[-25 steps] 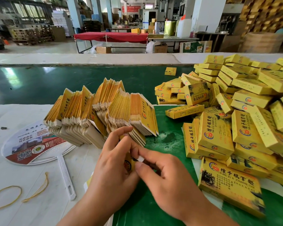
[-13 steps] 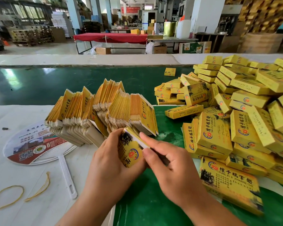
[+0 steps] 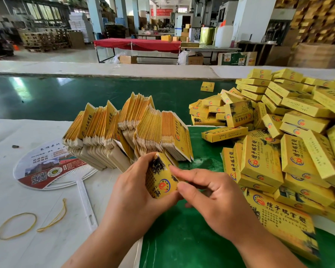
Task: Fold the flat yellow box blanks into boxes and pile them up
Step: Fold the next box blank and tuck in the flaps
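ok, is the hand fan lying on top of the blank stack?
No. The hand fan lies flat on the white table, with the stack of flat blanks resting over its right edge.

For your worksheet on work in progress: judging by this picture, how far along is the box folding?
Done: a large heap of folded boxes lies on the right. In hand: the left hand grips one box blank while the right hand works its edge. Left: a thick stack of flat blanks stands behind the hands, so plenty remains.
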Demonstrator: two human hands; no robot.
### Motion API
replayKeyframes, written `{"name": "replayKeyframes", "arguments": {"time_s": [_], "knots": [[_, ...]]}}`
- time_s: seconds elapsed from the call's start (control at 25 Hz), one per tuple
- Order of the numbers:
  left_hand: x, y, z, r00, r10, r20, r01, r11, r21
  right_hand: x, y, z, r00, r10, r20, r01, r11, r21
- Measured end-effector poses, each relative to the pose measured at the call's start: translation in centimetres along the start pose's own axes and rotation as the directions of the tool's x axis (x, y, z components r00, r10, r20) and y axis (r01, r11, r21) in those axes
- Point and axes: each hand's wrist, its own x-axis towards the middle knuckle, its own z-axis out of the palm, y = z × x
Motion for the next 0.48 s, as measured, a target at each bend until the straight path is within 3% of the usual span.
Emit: {"name": "replayKeyframes", "arguments": {"time_s": [0.12,0.24,0.36,0.44,0.48], "knots": [[0.0,0.0,0.3,1.0,-0.01,-0.012,0.01,1.0,0.003,-0.1,0.0,0.8,0.997,-0.06,-0.039,0.054,0.989,-0.141],[-0.2,0.4,-0.2,0.992,0.093,0.085,-0.088,0.994,-0.06,0.3,0.4,0.4,0.98,-0.024,-0.2,0.008,0.997,-0.08],[1.3,-1.7,-1.7,0.929,0.212,0.302,-0.113,0.942,-0.315,1.3,0.8,-1.4,0.906,0.241,-0.348,-0.161,0.957,0.242],[2.2,-2.8,-3.1,0.852,0.131,0.508,0.058,0.939,-0.339,1.6,0.9,-2.1,0.854,0.441,-0.275,-0.274,0.832,0.483],[2.3,-2.9,-3.3,0.837,0.123,0.532,0.052,0.952,-0.302,1.6,0.8,-2.0,0.845,0.506,-0.175,-0.335,0.754,0.565]]}}
